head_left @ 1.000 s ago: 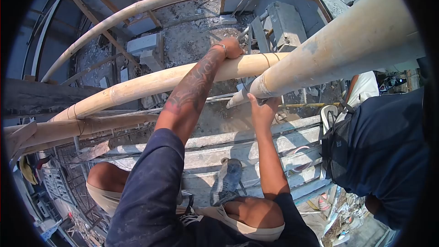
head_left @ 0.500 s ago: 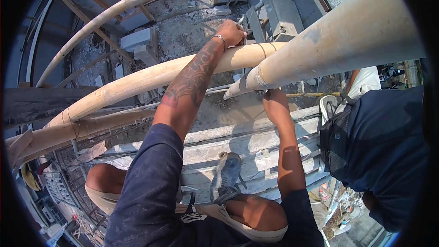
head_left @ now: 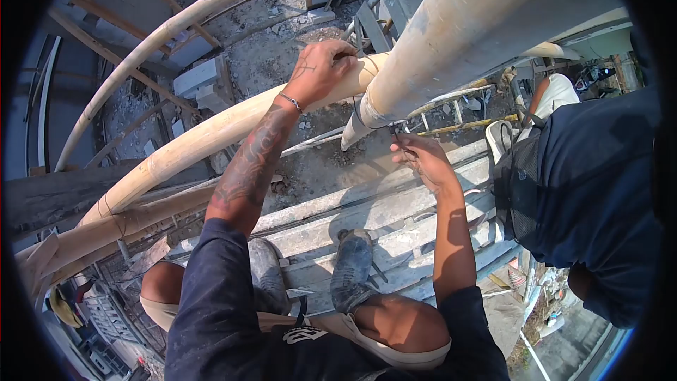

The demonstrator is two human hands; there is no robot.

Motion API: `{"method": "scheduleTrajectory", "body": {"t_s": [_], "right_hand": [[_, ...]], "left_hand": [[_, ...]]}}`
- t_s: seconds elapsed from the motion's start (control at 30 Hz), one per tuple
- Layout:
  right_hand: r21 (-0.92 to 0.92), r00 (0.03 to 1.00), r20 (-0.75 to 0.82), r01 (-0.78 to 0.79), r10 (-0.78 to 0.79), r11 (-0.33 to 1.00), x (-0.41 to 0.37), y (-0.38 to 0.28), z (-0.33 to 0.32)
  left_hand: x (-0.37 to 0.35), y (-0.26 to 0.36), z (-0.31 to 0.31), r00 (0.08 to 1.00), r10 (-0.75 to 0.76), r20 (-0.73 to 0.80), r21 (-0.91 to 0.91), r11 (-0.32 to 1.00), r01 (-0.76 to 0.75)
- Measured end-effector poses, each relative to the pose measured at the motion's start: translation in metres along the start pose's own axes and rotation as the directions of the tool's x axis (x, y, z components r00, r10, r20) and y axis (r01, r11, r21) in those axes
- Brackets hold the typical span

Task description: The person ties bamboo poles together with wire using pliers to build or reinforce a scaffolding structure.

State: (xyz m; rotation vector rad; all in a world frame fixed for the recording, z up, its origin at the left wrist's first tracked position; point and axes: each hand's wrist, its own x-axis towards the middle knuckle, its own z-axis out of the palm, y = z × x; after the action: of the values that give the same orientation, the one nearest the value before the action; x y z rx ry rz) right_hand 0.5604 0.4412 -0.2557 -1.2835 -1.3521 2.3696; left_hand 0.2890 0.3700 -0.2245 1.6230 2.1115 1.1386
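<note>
My left hand [head_left: 323, 70] is over the horizontal bamboo pole [head_left: 282, 104]. Its fingers are curled beside the place where that pole meets a thick slanting bamboo pole [head_left: 465, 35]; what they hold is hidden. Below the joint, my right hand [head_left: 427, 162] is turned palm up, its thumb and fingers pinching a thin dark cord [head_left: 402, 144]. The cord runs close to the slanting pole's lower end. A dark strand also goes round the joint between the poles.
My boots [head_left: 351, 268] rest on pale, dusty planks [head_left: 395, 204]. At my right is another person in dark clothing [head_left: 592, 197] with a black mesh bag [head_left: 517, 187]. Rubble and concrete blocks [head_left: 199, 77] lie far below. A second curved bamboo pole [head_left: 169, 27] spans beyond.
My left hand has drawn back towards me and left across the horizontal pole. My right hand has turned palm up, and its fingers now show. The view has shifted slightly.
</note>
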Motion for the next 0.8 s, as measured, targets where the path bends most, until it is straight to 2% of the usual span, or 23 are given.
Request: {"method": "scheduleTrajectory", "body": {"t_s": [0.03, 0.1, 0.13, 0.23, 0.3, 0.33, 0.37, 0.4, 0.43, 0.47, 0.5, 0.53, 0.57, 0.67, 0.73, 0.77, 0.8], "right_hand": [[0.013, 1.000, -0.003, 0.006, -0.006, 1.000, 0.000, 0.001, -0.001], [0.049, 0.999, 0.038, -0.011, 0.009, 0.999, 0.003, 0.002, -0.001], [-0.033, 1.000, -0.012, -0.007, 0.007, 0.999, 0.004, 0.003, 0.004], [-0.089, 1.000, 0.014, 0.016, -0.015, 0.996, 0.014, 0.012, 0.002], [-0.105, 0.998, -0.023, 0.049, -0.052, 0.993, 0.019, 0.011, 0.006], [-0.266, 0.993, -0.047, 0.093, -0.109, 0.959, 0.030, 0.016, 0.002], [-0.426, 0.984, -0.057, 0.128, -0.167, 0.896, 0.038, 0.015, 0.001], [-0.539, 0.975, -0.100, 0.115, -0.199, 0.834, 0.047, 0.014, 0.003], [-0.602, 0.949, -0.071, 0.205, -0.307, 0.772, 0.076, 0.030, -0.017], [-0.703, 0.945, -0.129, 0.126, -0.300, 0.699, 0.084, 0.018, -0.015], [-0.791, 0.935, -0.185, 0.041, -0.302, 0.611, 0.091, 0.005, -0.013], [-0.807, 0.938, -0.165, 0.048, -0.304, 0.588, 0.108, 0.007, -0.020], [-0.838, 0.925, -0.149, 0.069, -0.349, 0.541, 0.128, 0.008, -0.024], [-0.903, 0.877, -0.108, 0.111, -0.468, 0.416, 0.180, 0.009, -0.032], [-0.921, 0.849, -0.103, 0.116, -0.518, 0.372, 0.204, 0.008, -0.035], [-0.924, 0.838, -0.102, 0.120, -0.536, 0.364, 0.211, 0.005, -0.034], [-0.922, 0.829, -0.099, 0.131, -0.551, 0.363, 0.216, 0.006, -0.035]], "left_hand": [[-0.003, 0.003, -0.002, 0.995, 0.090, -0.040, 0.016, 0.996, -0.089], [-0.010, 0.005, -0.001, 0.991, 0.134, -0.031, 0.012, 0.991, -0.133], [-0.014, 0.005, -0.001, 0.986, 0.163, -0.024, 0.039, 0.986, -0.162], [-0.015, 0.002, 0.000, 0.976, 0.216, -0.037, 0.075, 0.974, -0.213], [-0.004, 0.003, 0.001, 0.993, 0.023, -0.114, 0.015, 1.000, -0.022], [0.004, 0.001, -0.001, 0.986, -0.112, -0.121, -0.045, 0.993, 0.107], [0.014, -0.010, 0.003, 0.984, -0.118, -0.134, -0.045, 0.993, 0.113], [0.026, -0.026, 0.010, 0.953, -0.282, -0.113, -0.163, 0.951, 0.263], [0.037, -0.039, 0.015, 0.898, -0.434, -0.073, -0.278, 0.874, 0.399], [0.045, -0.046, 0.019, 0.893, -0.441, -0.091, -0.289, 0.870, 0.400], [0.052, -0.052, 0.024, 0.804, -0.591, -0.073, -0.439, 0.742, 0.506], [0.056, -0.056, 0.026, 0.693, -0.720, -0.027, -0.576, 0.578, 0.578], [0.058, -0.056, 0.025, 0.680, -0.732, -0.044, -0.595, 0.566, 0.571], [0.064, -0.067, 0.015, 0.599, -0.793, -0.113, -0.811, 0.422, 0.405], [0.086, -0.073, 0.009, 0.654, -0.739, -0.160, -0.869, 0.420, 0.262], [0.098, -0.059, 0.003, 0.710, -0.689, -0.142, -0.862, 0.439, 0.254], [0.107, -0.042, 0.004, 0.750, -0.641, -0.161, -0.817, 0.514, 0.264]]}}
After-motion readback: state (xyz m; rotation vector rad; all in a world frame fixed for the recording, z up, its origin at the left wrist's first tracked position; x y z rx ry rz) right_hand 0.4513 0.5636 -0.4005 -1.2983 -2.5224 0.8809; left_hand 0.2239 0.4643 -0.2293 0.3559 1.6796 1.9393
